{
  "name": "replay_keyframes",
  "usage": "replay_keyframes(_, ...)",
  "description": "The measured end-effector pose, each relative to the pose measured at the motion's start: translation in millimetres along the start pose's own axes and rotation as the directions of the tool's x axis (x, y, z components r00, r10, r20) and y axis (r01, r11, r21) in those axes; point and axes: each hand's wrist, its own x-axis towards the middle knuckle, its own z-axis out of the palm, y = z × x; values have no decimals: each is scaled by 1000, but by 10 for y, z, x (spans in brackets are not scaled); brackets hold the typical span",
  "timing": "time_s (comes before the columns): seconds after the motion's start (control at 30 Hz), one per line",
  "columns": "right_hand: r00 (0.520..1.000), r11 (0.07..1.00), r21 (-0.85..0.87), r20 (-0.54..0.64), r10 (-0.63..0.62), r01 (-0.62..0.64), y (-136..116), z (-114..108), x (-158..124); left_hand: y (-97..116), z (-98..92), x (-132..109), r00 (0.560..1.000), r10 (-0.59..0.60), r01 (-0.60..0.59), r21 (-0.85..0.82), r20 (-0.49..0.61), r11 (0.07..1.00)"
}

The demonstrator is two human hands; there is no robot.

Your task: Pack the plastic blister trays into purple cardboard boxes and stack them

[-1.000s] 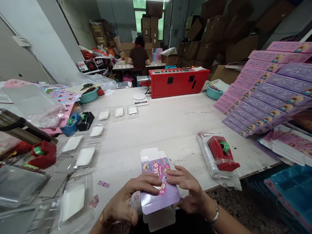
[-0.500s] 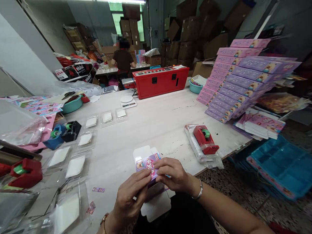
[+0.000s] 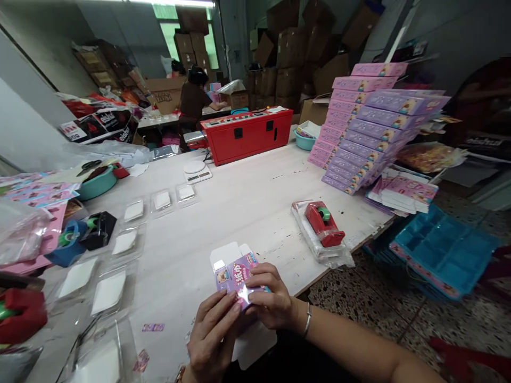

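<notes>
A small purple printed carton (image 3: 235, 271) with white flaps spread out lies at the table's front edge. My left hand (image 3: 213, 330) is closed on its near left side, fingertips on the printed face. From the right, my right hand (image 3: 273, 298) grips the same carton, fingers curled over its edge. One white flap (image 3: 253, 343) hangs below, toward my lap. The carton's underside and my left thumb are hidden. Two small printed stickers (image 3: 153, 327) lie on the table to the left of my hands.
A red tape dispenser (image 3: 324, 223) rests on a wrapped pack at right. Purple boxes (image 3: 371, 138) are stacked behind it. Clear trays with white pads (image 3: 108, 292) line the left. A white scale (image 3: 197, 171) stands by a red machine (image 3: 247, 137). A person (image 3: 194, 98) works beyond.
The view has swung right, so the scene sits further left. More of the carton's printed face shows between my hands, which still hold it. The person behind has turned and leans to the right.
</notes>
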Motion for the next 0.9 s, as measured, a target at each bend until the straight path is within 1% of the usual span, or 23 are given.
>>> replay_keyframes(0.07,999,996,70,-1,52,-51,-6,20,71,-38,-2,-15,1000,-2,2,15,13,1000)
replay_keyframes(0.17,980,950,244,59,188,-197,0,20,157,-107,-5,-35,1000,-19,19,-2,25,1000)
replay_keyframes(0.2,973,930,286,68,220,-230,5,24,156,-117,-3,-40,999,-24,25,-13,22,1000)
replay_keyframes(0.23,972,923,304,59,229,-236,12,35,137,-117,1,-45,999,-29,29,-25,19,999)
replay_keyframes(0.3,983,947,271,-1,182,-175,33,81,70,-100,8,-49,999,-35,36,-47,17,998)
replay_keyframes(0.37,992,977,190,-53,112,-100,59,141,17,-82,2,-40,998,-59,61,-65,32,996)
replay_keyframes(0.43,996,989,133,-43,74,-68,80,170,18,-80,-18,-20,995,-84,88,-66,62,994)
replay_keyframes(0.5,996,986,138,26,89,-92,83,116,54,-93,-36,2,993,-87,91,-51,82,995)
replay_keyframes(0.53,991,980,156,61,119,-127,80,46,65,-101,-36,12,994,-80,84,-38,78,996)
replay_keyframes(0.57,982,967,176,81,170,-182,79,-54,62,-109,-27,21,995,-79,80,-21,56,997)
replay_keyframes(0.6,965,948,185,75,251,-260,85,-186,43,-117,-5,30,996,-89,89,0,15,996)
replay_keyframes(0.63,933,917,177,30,358,-358,103,-348,8,-123,31,41,994,-103,104,27,-47,994)
replay_keyframes(0.67,872,868,157,-65,485,-471,138,-535,-39,-129,79,55,985,-113,121,59,-127,991)
replay_keyframes(0.7,775,798,137,-192,603,-587,189,-743,-90,-134,138,72,972,-113,134,93,-207,987)
replay_keyframes(0.73,653,714,126,-321,686,-689,257,-965,-140,-139,203,93,960,-105,141,126,-259,982)
replay_keyframes(0.77,530,630,125,-429,731,-767,339,-1192,-184,-144,270,115,954,-87,136,155,-286,979)
replay_keyframes(0.8,431,557,129,-500,751,-820,430,-1412,-219,-150,332,138,955,-66,121,177,-289,977)
replay_keyframes(0.83,367,502,132,-530,765,-855,525,-1614,-243,-161,382,157,961,-51,106,192,-273,976)
replay_keyframes(0.87,331,460,133,-526,784,-878,619,-1788,-257,-180,415,172,967,-52,104,197,-251,975)
replay_keyframes(0.9,309,424,134,-499,810,-896,709,-1927,-262,-212,428,178,969,-67,116,199,-236,973)
